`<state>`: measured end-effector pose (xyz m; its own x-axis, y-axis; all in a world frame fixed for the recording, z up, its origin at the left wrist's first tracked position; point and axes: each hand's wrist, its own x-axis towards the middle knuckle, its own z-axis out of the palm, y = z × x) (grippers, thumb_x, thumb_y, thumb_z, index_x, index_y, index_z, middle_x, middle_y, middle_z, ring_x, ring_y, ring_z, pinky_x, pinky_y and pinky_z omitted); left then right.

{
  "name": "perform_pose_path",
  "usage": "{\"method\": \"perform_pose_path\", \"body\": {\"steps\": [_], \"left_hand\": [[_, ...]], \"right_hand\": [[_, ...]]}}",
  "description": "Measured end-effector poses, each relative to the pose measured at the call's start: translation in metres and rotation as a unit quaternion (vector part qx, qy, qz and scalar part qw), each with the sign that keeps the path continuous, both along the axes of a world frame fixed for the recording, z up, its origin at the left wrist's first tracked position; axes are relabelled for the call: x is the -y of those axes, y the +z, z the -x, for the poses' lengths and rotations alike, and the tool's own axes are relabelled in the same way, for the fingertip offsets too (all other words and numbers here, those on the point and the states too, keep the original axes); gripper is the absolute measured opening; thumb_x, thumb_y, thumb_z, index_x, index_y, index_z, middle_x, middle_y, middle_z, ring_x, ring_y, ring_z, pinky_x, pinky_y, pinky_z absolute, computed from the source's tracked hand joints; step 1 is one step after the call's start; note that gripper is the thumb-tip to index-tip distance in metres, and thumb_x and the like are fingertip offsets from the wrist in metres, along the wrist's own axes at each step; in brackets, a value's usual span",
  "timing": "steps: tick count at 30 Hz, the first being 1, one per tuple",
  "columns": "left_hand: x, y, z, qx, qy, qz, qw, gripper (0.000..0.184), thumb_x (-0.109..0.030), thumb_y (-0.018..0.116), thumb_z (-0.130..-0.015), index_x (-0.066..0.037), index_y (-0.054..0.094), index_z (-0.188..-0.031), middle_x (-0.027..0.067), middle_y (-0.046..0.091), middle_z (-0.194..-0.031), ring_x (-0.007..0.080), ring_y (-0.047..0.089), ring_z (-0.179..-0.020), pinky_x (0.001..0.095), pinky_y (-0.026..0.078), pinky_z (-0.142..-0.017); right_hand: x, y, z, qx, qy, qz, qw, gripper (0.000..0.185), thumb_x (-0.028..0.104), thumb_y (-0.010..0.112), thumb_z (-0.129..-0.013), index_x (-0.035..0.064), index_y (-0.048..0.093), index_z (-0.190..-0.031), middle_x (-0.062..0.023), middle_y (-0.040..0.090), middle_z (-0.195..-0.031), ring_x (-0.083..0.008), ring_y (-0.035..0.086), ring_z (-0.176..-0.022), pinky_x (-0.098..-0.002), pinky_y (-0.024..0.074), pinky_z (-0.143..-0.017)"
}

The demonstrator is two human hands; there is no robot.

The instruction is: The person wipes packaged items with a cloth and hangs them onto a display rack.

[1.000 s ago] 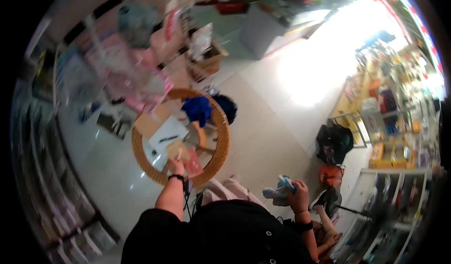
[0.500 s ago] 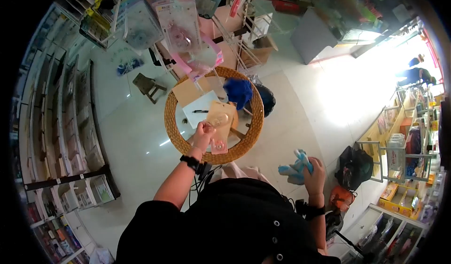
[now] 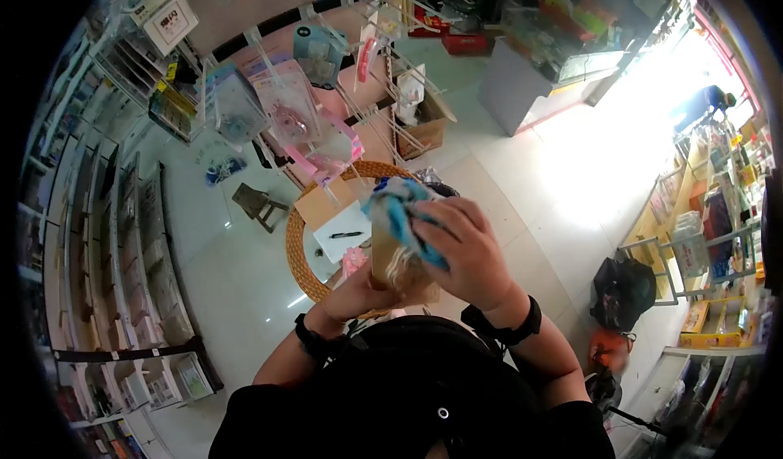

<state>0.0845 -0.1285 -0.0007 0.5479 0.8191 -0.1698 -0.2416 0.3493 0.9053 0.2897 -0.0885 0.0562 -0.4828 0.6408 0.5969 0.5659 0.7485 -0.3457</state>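
Observation:
My left hand [image 3: 356, 294] grips a tan card-backed package [image 3: 383, 257] with clear plastic on its front, held close to my body above the table. In my right hand [image 3: 469, 243] is a bunched blue and grey cloth [image 3: 400, 212], over the upper part of the package. I cannot tell whether the cloth touches it. Something ruffled and pink [image 3: 352, 261] shows just beyond my left hand. Below lies a round glass table with a woven rim [image 3: 298, 255]. On it are a white sheet [image 3: 328, 248], a black pen [image 3: 347, 235] and a brown card [image 3: 320, 208].
A rack with hanging packages [image 3: 287, 110] stands beyond the table. A small wooden stool [image 3: 259, 204] is on the floor to the left, near long shelves [image 3: 167, 255]. On the right are a black bag [image 3: 622, 292] and more shelving [image 3: 705, 267]. A cardboard box [image 3: 424, 133] sits behind.
My right hand has brought the cloth in from the right side to the package. My left hand has drawn the package nearer to my body and raised it. The view has shifted.

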Motion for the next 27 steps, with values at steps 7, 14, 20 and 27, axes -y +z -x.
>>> {"method": "perform_pose_path", "body": {"steps": [7, 14, 20, 27], "left_hand": [[-0.002, -0.006, -0.019, 0.025, 0.022, 0.057, 0.998, 0.062, 0.001, 0.056, -0.087, -0.007, 0.027, -0.141, 0.0081, 0.046, -0.13, 0.0217, 0.05, -0.119, 0.036, 0.046, -0.098], [-0.008, -0.001, -0.008, 0.023, 0.0, 0.031, 0.999, 0.061, 0.002, 0.063, -0.077, -0.003, 0.04, -0.133, 0.0057, 0.054, -0.123, 0.0174, 0.052, -0.113, 0.0312, 0.043, -0.096], [-0.018, 0.039, 0.002, 0.051, 0.036, 0.009, 0.998, 0.059, -0.003, 0.065, -0.079, -0.002, 0.042, -0.133, 0.006, 0.054, -0.125, 0.0168, 0.052, -0.113, 0.0304, 0.043, -0.096], [-0.023, 0.034, -0.02, 0.026, 0.012, 0.046, 0.999, 0.052, -0.002, 0.061, -0.081, -0.003, 0.045, -0.13, 0.0064, 0.055, -0.119, 0.0163, 0.055, -0.106, 0.0299, 0.045, -0.092]], "right_hand": [[0.008, -0.01, 0.012, 0.113, 0.037, -0.051, 0.992, 0.033, 0.013, 0.067, -0.069, 0.0151, 0.063, -0.102, 0.0011, 0.057, -0.11, -0.0221, 0.05, -0.108, -0.0374, 0.0416, -0.091], [-0.008, -0.002, -0.011, 0.123, 0.028, -0.014, 0.992, 0.023, 0.013, 0.065, -0.068, 0.0132, 0.064, -0.091, 0.0014, 0.059, -0.107, -0.0225, 0.052, -0.103, -0.0359, 0.0448, -0.087], [-0.018, -0.009, -0.074, 0.14, -0.077, 0.127, 0.979, 0.023, 0.007, 0.062, -0.067, 0.0087, 0.063, -0.09, -0.0069, 0.061, -0.097, -0.0271, 0.057, -0.094, -0.0364, 0.0481, -0.082], [0.008, 0.072, -0.079, -0.385, -0.149, -0.012, 0.911, 0.022, 0.003, 0.059, -0.076, 0.002, 0.057, -0.098, -0.0139, 0.06, -0.105, -0.022, 0.058, -0.098, -0.0335, 0.0454, -0.087]]}}
